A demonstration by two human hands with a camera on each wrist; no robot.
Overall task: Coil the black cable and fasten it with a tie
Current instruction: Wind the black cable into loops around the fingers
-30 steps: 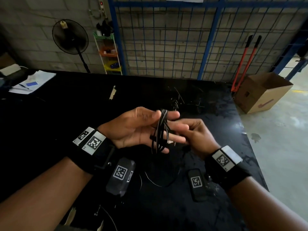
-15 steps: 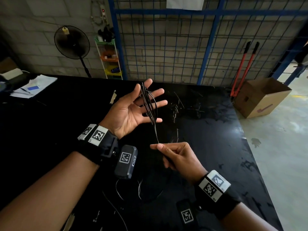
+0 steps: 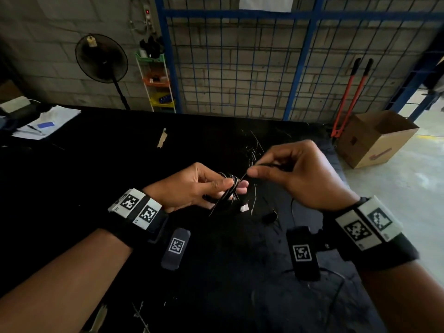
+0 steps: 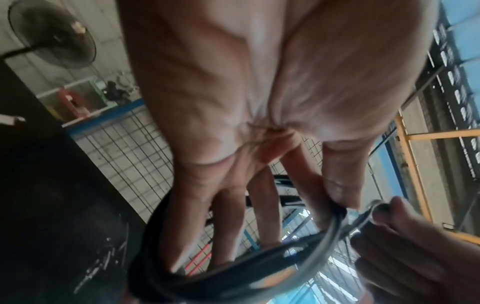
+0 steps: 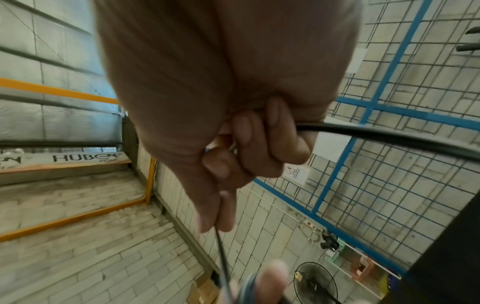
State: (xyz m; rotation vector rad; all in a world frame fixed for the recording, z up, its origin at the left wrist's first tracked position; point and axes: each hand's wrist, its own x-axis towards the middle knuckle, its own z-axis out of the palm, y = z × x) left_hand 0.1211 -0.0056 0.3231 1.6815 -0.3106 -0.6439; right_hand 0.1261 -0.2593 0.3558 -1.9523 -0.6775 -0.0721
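The black cable (image 3: 228,191) is a small bunch of loops held above the black table (image 3: 96,188). My left hand (image 3: 230,186) grips it between thumb and fingers. In the left wrist view the loops (image 4: 233,275) run round my left fingers (image 4: 262,205). A thin black strand leads from the bunch up to my right hand (image 3: 252,173), just right of it. In the right wrist view my thumb and forefinger (image 5: 215,224) pinch this strand (image 5: 221,251). A length of cable (image 5: 389,136) runs out of the curled fingers to the right. I cannot tell whether the strand is a tie or the cable's end.
Loose thin black strands (image 3: 252,150) and a white scrap (image 3: 244,208) lie on the table beyond and under my hands. Papers (image 3: 45,123) sit at the back left. Off the table's right edge stand a cardboard box (image 3: 377,138) and red bolt cutters (image 3: 348,92).
My left hand came down from a raised, spread pose and closed on the loops. My right hand rose from near my body to the right of the bunch, still pinching the strand.
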